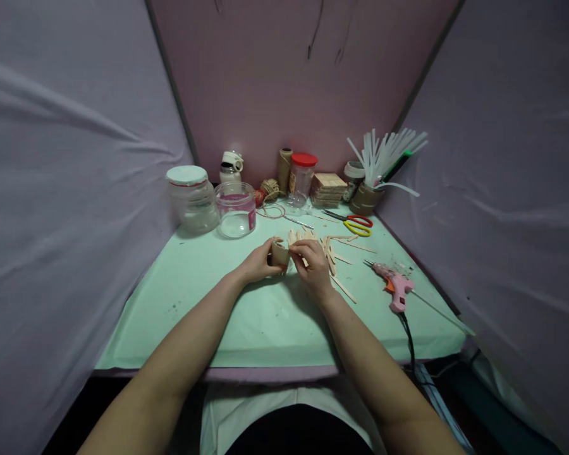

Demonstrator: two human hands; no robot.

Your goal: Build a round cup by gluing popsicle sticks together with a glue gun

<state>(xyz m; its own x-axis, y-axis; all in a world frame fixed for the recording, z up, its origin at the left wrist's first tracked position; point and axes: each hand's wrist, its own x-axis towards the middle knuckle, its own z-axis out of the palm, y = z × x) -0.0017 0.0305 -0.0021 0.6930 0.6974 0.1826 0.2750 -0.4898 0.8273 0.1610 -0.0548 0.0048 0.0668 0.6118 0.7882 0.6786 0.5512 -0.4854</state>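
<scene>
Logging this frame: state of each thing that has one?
Left hand: wrapped round brown piece
Right hand: fingers at piece's edge
Wooden sticks: scattered
Pale-lidded jar: lid on
Pink-labelled jar: lidless
Red-lidded jar: lid on
Scissors: lying flat, blade gap unclear
Glue gun: lying down, cord attached
White sticks: fanned in brown holder

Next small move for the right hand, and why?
I'd probably press the right hand lightly against the edge of the brown cup: the left hand grips the cup, and the right is at its rim. Can't tell whether the right holds anything.
</scene>
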